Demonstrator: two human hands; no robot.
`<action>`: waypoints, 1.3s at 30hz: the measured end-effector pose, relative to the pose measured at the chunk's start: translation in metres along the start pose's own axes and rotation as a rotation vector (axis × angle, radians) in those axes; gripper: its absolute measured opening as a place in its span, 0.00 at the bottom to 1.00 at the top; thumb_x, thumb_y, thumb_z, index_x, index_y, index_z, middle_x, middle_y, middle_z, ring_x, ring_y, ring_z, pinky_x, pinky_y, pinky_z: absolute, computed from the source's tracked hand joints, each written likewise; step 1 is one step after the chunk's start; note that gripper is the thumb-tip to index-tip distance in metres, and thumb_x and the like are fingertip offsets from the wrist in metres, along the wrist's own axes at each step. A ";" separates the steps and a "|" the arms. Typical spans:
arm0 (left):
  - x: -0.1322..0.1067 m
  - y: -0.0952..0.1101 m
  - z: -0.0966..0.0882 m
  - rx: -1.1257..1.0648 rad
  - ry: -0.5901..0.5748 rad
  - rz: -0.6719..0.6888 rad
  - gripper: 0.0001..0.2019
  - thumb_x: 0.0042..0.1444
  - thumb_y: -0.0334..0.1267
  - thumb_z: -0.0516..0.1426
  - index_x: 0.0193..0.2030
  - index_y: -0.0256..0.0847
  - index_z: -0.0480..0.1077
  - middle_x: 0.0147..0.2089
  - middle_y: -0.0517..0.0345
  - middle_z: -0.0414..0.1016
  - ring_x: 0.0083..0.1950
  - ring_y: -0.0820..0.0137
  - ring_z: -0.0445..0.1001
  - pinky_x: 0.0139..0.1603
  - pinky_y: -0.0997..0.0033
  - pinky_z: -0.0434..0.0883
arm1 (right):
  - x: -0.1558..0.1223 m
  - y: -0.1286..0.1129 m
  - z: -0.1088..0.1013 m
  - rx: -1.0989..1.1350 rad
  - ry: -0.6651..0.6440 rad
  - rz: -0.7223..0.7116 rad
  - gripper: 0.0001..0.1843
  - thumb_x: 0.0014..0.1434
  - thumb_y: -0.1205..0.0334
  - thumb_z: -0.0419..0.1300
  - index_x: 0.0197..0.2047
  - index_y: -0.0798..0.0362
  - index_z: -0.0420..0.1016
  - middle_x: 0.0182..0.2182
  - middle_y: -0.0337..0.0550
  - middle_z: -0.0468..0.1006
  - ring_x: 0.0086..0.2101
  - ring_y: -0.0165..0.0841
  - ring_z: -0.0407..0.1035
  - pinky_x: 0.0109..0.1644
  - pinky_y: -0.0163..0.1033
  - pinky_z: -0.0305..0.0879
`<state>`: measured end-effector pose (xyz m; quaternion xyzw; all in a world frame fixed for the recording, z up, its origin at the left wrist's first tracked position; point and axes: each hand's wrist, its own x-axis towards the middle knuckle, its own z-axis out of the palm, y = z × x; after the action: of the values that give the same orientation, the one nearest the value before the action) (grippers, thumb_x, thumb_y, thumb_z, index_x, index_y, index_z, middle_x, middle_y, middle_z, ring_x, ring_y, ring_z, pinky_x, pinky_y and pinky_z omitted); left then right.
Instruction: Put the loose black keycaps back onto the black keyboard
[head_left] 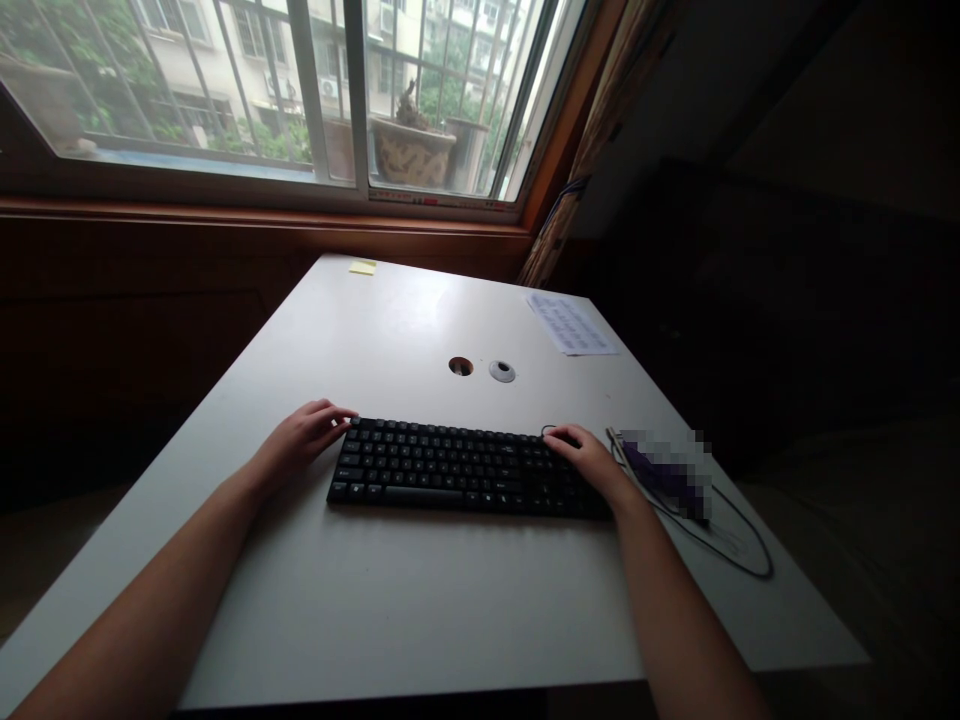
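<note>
A black keyboard (pixel 427 465) lies flat on the white table (pixel 405 600), its long space bar toward me. My left hand (pixel 311 430) is at its upper left corner, with fingertips and thumb against the edge there. Over the number keys on the right rests my right hand (pixel 589 458), its thumb and fingers at the far edge of the keyboard; part of its fingers is hidden. A thin dark cable (pixel 750 572) loops over the table to the right of my right hand, beside a dark purple item (pixel 664 475) that is partly blurred out.
Beyond the keyboard are a round hole (pixel 460 367) in the tabletop and a grey ring-shaped cover (pixel 502 371). Printed paper (pixel 574 325) lies at the far right, a yellow sticky note (pixel 363 267) at the far left edge. A barred window (pixel 247 90) and a curtain (pixel 574 180) stand behind.
</note>
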<state>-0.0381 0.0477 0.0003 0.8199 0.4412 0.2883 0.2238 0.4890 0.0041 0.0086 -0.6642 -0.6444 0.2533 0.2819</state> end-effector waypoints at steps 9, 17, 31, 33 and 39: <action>0.000 -0.001 0.001 0.008 0.006 0.004 0.18 0.69 0.52 0.52 0.53 0.45 0.76 0.45 0.53 0.74 0.42 0.65 0.73 0.44 0.68 0.70 | -0.002 -0.002 0.004 0.050 0.052 0.073 0.15 0.56 0.49 0.63 0.40 0.49 0.80 0.42 0.46 0.83 0.46 0.44 0.75 0.57 0.48 0.66; 0.000 0.000 0.000 0.003 0.006 0.000 0.17 0.69 0.51 0.53 0.53 0.46 0.76 0.44 0.54 0.74 0.42 0.66 0.74 0.44 0.68 0.70 | -0.008 -0.009 0.004 0.023 0.073 0.017 0.19 0.57 0.46 0.62 0.45 0.49 0.80 0.42 0.46 0.83 0.45 0.42 0.75 0.55 0.46 0.67; 0.000 -0.002 0.000 -0.004 -0.005 -0.009 0.17 0.69 0.51 0.53 0.54 0.46 0.76 0.45 0.53 0.74 0.42 0.65 0.74 0.43 0.68 0.70 | -0.006 -0.005 0.008 -0.046 0.148 0.047 0.22 0.59 0.45 0.60 0.51 0.48 0.78 0.39 0.45 0.82 0.43 0.42 0.75 0.53 0.48 0.68; 0.000 0.000 -0.001 -0.005 -0.003 -0.013 0.18 0.68 0.51 0.53 0.54 0.46 0.76 0.45 0.53 0.74 0.42 0.65 0.74 0.43 0.68 0.70 | -0.007 -0.005 0.008 -0.043 0.164 0.065 0.23 0.61 0.45 0.57 0.54 0.47 0.76 0.39 0.45 0.81 0.44 0.42 0.75 0.54 0.48 0.67; 0.001 0.000 -0.001 0.005 -0.003 -0.006 0.18 0.69 0.52 0.52 0.54 0.45 0.76 0.44 0.53 0.74 0.42 0.65 0.74 0.45 0.68 0.70 | -0.006 -0.006 0.009 -0.059 0.139 0.043 0.25 0.58 0.45 0.61 0.54 0.50 0.75 0.38 0.44 0.81 0.43 0.42 0.74 0.55 0.48 0.66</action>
<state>-0.0383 0.0488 0.0010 0.8196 0.4439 0.2854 0.2230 0.4783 -0.0018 0.0064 -0.7017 -0.6163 0.1935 0.3007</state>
